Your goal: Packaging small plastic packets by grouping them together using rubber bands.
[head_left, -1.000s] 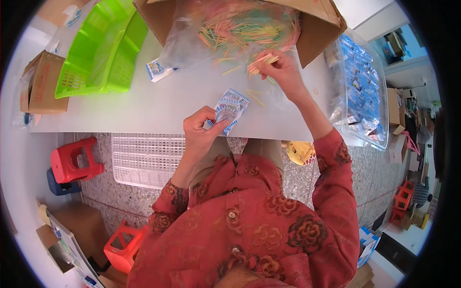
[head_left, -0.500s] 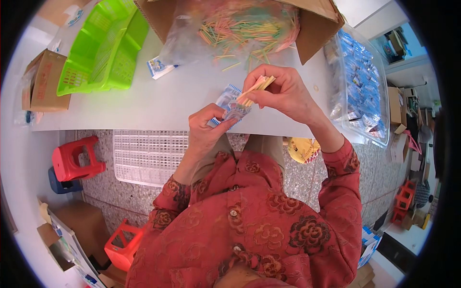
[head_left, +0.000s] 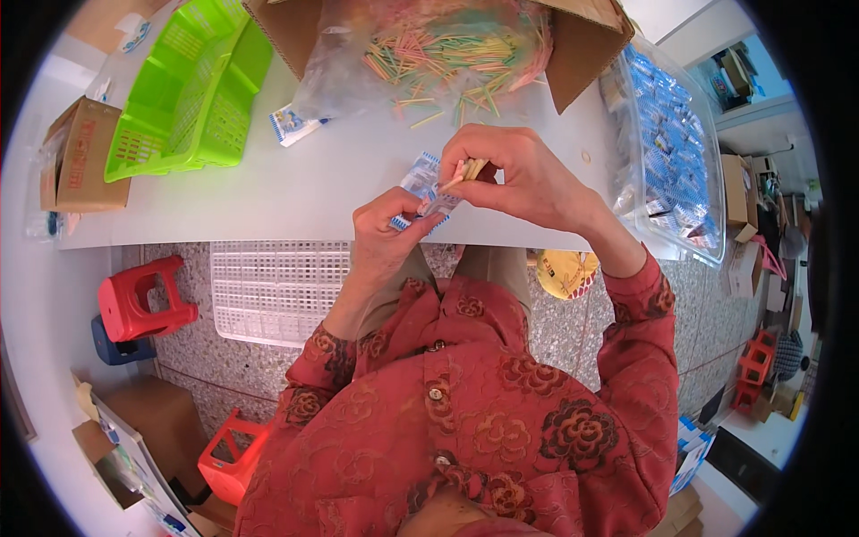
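Near the table's front edge, my left hand (head_left: 386, 231) pinches a small blue and white plastic packet (head_left: 419, 183). My right hand (head_left: 523, 179) is closed round a bunch of thin pink and yellow sticks (head_left: 467, 173). The lower ends of the sticks are at the packet's right side; whether they are inside its mouth I cannot tell. Beyond my hands, a clear plastic bag holds many loose pastel sticks (head_left: 447, 55), some spilling onto the white table (head_left: 358, 161). Another blue and white packet (head_left: 297, 125) lies to the left.
At the far left stand a green plastic basket (head_left: 192, 98) and a cardboard box (head_left: 85, 157). An open carton (head_left: 586, 54) surrounds the bag. On the right, a clear tub (head_left: 716, 192) holds many blue packets. Below the table are a white crate (head_left: 268, 295) and a red stool (head_left: 143, 300).
My right hand has lowered and tilted the sticks, bringing their ends closer to the packet. My left hand keeps its hold on the packet and has barely moved.
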Available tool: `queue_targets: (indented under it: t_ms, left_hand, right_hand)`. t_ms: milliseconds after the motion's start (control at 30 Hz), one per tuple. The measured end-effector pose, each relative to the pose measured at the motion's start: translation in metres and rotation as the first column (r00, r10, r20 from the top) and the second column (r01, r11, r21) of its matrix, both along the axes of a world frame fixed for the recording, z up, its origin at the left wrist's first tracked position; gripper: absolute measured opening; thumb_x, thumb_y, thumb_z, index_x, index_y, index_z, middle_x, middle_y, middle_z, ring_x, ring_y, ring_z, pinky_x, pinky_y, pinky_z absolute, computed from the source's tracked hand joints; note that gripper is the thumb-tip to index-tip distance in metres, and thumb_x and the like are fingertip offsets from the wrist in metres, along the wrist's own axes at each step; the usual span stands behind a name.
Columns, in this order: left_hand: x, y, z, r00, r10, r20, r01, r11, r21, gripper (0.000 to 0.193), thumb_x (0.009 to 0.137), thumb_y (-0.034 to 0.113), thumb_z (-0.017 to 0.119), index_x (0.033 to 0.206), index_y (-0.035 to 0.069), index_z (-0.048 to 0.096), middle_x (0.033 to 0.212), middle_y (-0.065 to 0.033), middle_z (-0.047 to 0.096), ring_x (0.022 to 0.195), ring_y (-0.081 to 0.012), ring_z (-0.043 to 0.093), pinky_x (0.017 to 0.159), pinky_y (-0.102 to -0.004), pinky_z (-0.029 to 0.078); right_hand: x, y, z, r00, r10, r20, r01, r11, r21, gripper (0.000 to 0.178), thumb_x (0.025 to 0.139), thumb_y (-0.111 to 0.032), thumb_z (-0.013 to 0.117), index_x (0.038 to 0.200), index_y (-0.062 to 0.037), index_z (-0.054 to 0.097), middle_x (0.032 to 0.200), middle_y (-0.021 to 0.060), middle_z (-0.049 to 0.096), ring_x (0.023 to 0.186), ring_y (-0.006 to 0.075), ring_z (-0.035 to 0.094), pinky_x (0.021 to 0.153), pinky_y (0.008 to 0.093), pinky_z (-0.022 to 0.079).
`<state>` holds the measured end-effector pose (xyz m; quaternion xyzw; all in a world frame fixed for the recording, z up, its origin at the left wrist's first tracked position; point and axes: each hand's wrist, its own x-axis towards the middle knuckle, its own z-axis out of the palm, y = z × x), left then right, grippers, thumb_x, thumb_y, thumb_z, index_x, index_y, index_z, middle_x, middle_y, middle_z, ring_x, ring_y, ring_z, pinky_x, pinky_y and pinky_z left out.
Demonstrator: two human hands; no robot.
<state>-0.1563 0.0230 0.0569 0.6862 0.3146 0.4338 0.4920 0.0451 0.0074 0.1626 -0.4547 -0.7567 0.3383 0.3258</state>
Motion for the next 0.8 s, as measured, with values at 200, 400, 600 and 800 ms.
queue_targets:
  t_ms: [200, 400, 600, 800]
  left_hand:
    - [0.003, 0.001, 0.001, 1.000, 0.000, 0.014, 0.001, 1.000, -0.015, 0.010, 0.073, 0.000, 0.074, 0.078, 0.000, 0.066, 0.073, -0.0010, 0.064, 0.067, -0.0058, 0.056, 0.060, -0.0213, 0.043]
    - [-0.002, 0.002, -0.003, 0.999, 0.026, -0.032, -0.026, 1.000, 0.010, 0.012, 0.074, -0.001, 0.073, 0.085, -0.001, 0.068, 0.076, -0.0015, 0.065, 0.069, -0.0052, 0.056, 0.062, -0.0210, 0.044]
    - [-0.009, 0.004, -0.008, 0.993, 0.093, 0.078, -0.085, 0.992, -0.093, 0.012, 0.070, -0.003, 0.075, 0.079, -0.003, 0.066, 0.076, -0.0056, 0.066, 0.067, -0.0101, 0.059, 0.061, -0.0229, 0.045]
    - [-0.016, 0.004, -0.005, 0.991, 0.127, 0.041, -0.123, 0.988, -0.091, 0.012, 0.072, -0.002, 0.075, 0.081, -0.003, 0.068, 0.077, -0.0059, 0.067, 0.068, -0.0092, 0.060, 0.063, -0.0226, 0.047]
  right_hand:
    - [0.001, 0.002, -0.002, 0.997, -0.008, -0.083, 0.006, 1.000, -0.017, 0.019, 0.083, -0.003, 0.065, 0.102, -0.0031, 0.064, 0.084, 0.0000, 0.059, 0.065, 0.0070, 0.051, 0.058, 0.0219, 0.043]
    - [0.021, 0.019, -0.005, 0.954, -0.209, -0.214, 0.179, 0.972, -0.152, 0.019, 0.089, -0.009, 0.059, 0.106, -0.0026, 0.064, 0.080, 0.0006, 0.060, 0.067, 0.0064, 0.051, 0.059, 0.0215, 0.043]
    - [0.059, 0.032, -0.108, 0.895, -0.299, 0.331, 0.284, 0.954, 0.094, 0.017, 0.085, -0.011, 0.060, 0.100, -0.0029, 0.062, 0.086, 0.0098, 0.064, 0.071, 0.0215, 0.060, 0.063, 0.0325, 0.048]
    - [0.029, 0.019, -0.130, 0.834, -0.309, 0.457, 0.271, 0.951, 0.147, 0.019, 0.077, -0.012, 0.065, 0.092, -0.0052, 0.056, 0.091, 0.0119, 0.060, 0.080, 0.0342, 0.062, 0.068, 0.0427, 0.051]
